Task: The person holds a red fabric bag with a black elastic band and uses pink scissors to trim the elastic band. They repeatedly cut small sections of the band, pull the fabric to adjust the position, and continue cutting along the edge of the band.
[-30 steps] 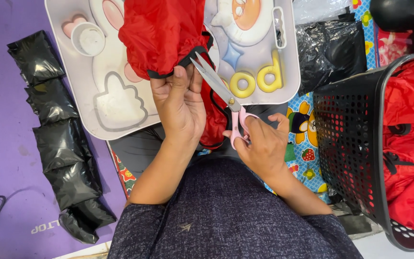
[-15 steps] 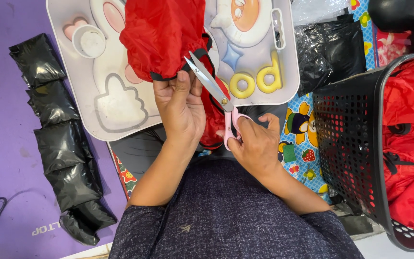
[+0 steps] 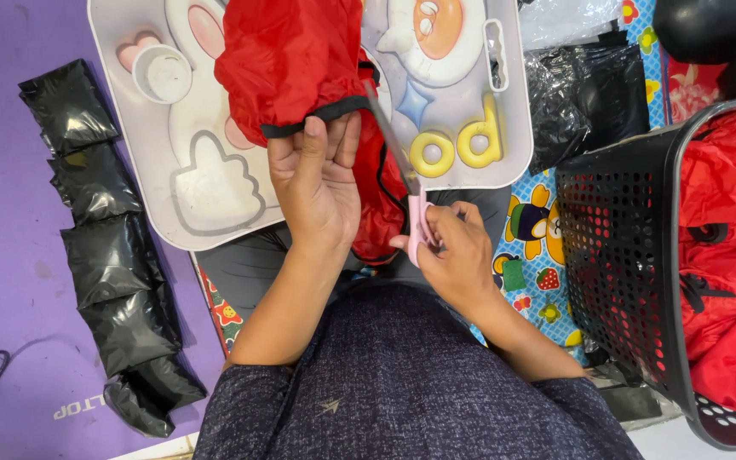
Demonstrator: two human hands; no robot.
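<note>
Two hands over a white tray [image 3: 129,170]: left [image 3: 317,183] grips red fabric [image 3: 287,60], right [image 3: 453,251] scissors [image 3: 398,166].

A white lap tray [image 3: 215,223] with cartoon shapes carries a small white cup [image 3: 162,73] and a bunched red cloth [image 3: 287,60]. Beneath, the floor is covered by a purple mat [image 3: 10,281], where a row of black packets [image 3: 104,247] lies, and a colourful patterned mat [image 3: 530,255], bearing a black basket [image 3: 615,255].

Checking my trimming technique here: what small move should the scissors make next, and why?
Probably ease the scissors tip toward the black hem: the blades look shut beside the red fabric that the left hand pinches, while the right hand grips the pink handles.
</note>
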